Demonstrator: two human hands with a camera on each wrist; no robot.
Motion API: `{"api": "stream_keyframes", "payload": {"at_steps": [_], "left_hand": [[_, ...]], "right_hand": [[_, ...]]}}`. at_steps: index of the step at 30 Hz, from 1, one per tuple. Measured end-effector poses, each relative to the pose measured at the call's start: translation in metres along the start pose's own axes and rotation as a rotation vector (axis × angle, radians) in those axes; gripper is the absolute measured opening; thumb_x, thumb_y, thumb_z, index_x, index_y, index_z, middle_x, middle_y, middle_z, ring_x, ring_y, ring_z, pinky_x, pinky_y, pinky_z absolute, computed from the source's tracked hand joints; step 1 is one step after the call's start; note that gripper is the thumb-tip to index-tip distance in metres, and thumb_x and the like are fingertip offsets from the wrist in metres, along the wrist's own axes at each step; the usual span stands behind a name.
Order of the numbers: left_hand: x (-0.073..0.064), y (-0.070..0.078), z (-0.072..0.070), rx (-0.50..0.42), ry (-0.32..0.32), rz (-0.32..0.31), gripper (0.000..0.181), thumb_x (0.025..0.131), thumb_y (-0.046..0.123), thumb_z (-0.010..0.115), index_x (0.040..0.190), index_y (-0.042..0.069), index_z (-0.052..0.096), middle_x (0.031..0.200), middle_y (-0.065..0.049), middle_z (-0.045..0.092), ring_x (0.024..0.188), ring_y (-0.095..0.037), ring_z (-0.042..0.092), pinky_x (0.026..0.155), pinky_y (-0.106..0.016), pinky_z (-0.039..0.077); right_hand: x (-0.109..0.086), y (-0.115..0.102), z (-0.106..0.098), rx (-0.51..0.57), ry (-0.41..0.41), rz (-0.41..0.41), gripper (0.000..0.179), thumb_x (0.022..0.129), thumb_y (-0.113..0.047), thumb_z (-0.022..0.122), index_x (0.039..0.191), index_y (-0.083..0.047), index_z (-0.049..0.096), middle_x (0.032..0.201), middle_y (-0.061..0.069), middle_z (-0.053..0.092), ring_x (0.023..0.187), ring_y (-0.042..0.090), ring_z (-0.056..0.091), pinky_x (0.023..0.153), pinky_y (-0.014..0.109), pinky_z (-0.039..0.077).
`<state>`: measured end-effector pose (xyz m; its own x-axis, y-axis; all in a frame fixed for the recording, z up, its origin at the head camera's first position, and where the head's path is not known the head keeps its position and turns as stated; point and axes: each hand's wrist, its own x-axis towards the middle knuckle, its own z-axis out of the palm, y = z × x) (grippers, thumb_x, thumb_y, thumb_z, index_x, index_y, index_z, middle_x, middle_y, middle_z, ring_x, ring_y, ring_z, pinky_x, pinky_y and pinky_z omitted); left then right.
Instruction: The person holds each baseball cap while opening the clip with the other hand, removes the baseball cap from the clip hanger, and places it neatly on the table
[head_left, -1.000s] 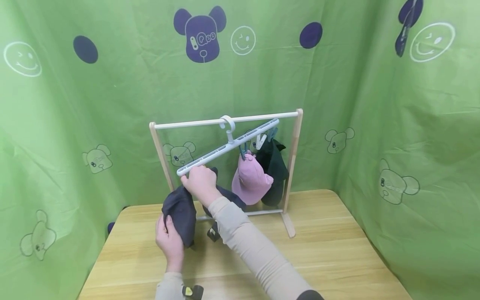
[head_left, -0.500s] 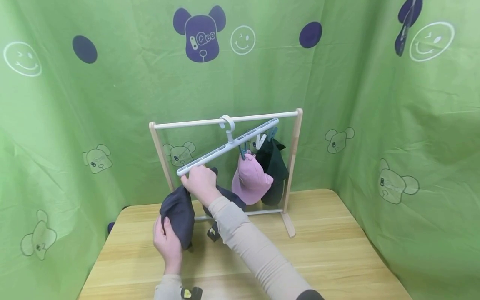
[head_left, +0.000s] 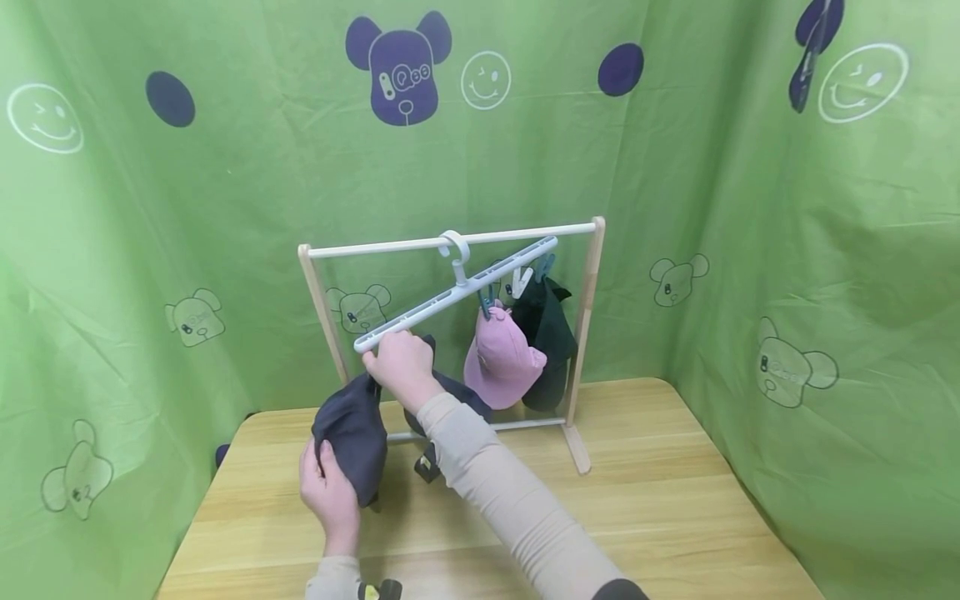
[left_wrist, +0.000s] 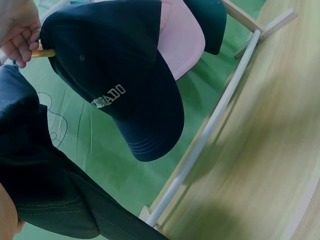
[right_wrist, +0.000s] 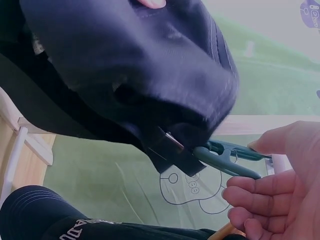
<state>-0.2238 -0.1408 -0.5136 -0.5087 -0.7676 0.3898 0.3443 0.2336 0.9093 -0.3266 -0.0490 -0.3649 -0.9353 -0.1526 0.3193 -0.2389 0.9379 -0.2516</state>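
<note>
My left hand [head_left: 330,492] holds a dark navy cap [head_left: 352,429] below the low left end of a pale blue clip hanger [head_left: 427,310]. With thumb and fingers, my right hand [right_wrist: 285,185] pinches the handles of a green clothespin [right_wrist: 227,159]; its tip is at the cap's back strap [right_wrist: 172,150]. Beside it, a second dark cap [left_wrist: 120,75] with white lettering hangs from an orange clip [left_wrist: 44,53]. In the head view my right hand covers the green clothespin.
The hanger hooks over the white top bar [head_left: 375,247] of a wooden rack. Further right hang a pink cap [head_left: 498,362] and a dark green cap [head_left: 553,337], with a white clip [head_left: 522,283] between them. Below is a wooden table [head_left: 660,500]; green curtains [head_left: 247,250] surround it.
My left hand has drawn the navy cap a little down and to the left. My right hand and the tilted hanger have stayed in place.
</note>
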Motion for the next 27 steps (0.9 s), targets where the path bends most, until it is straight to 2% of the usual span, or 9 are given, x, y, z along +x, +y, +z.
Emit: {"api": "stream_keyframes", "payload": {"at_steps": [1,6,18,21,27], "left_hand": [[0.001,-0.005,-0.001,-0.004,0.005,-0.005,0.031,0.1,0.016,0.054,0.124,-0.002,0.064,0.124,-0.019,0.065,0.106,0.011,0.052,0.095,-0.006,0.041],[0.003,-0.006,-0.005,-0.013,0.031,-0.016,0.032,0.099,0.016,0.054,0.123,-0.003,0.063,0.123,-0.021,0.065,0.107,0.007,0.055,0.094,-0.007,0.042],[0.008,-0.01,-0.015,0.001,0.07,-0.015,0.033,0.1,0.02,0.053,0.122,-0.002,0.064,0.122,-0.023,0.065,0.105,0.01,0.055,0.096,-0.009,0.043],[0.011,-0.01,-0.019,0.008,0.095,-0.024,0.032,0.1,0.021,0.054,0.122,0.0,0.065,0.119,-0.015,0.068,0.103,0.01,0.056,0.095,-0.01,0.044],[0.016,-0.01,-0.03,0.018,0.134,-0.049,0.033,0.099,0.023,0.055,0.121,0.001,0.066,0.112,0.01,0.067,0.1,0.01,0.057,0.092,-0.01,0.044]], "right_hand": [[0.0,0.0,0.0,0.0,0.003,-0.001,0.041,0.09,-0.05,0.057,0.072,-0.015,0.066,0.077,0.005,0.069,0.062,0.019,0.063,0.044,0.03,0.04],[0.0,0.001,0.001,0.007,0.025,-0.008,0.04,0.089,-0.05,0.058,0.067,-0.016,0.064,0.073,0.003,0.067,0.058,0.018,0.06,0.043,0.029,0.039],[-0.001,0.0,0.002,-0.003,0.032,-0.011,0.041,0.089,-0.051,0.058,0.068,-0.016,0.064,0.073,0.003,0.068,0.058,0.018,0.06,0.042,0.029,0.037],[0.0,0.0,0.003,-0.015,0.038,-0.015,0.042,0.088,-0.052,0.058,0.068,-0.016,0.065,0.073,0.003,0.068,0.058,0.017,0.06,0.042,0.029,0.037],[0.0,0.001,0.004,-0.024,0.033,-0.019,0.043,0.088,-0.053,0.058,0.066,-0.016,0.063,0.071,0.003,0.066,0.055,0.016,0.058,0.041,0.029,0.036]]}}
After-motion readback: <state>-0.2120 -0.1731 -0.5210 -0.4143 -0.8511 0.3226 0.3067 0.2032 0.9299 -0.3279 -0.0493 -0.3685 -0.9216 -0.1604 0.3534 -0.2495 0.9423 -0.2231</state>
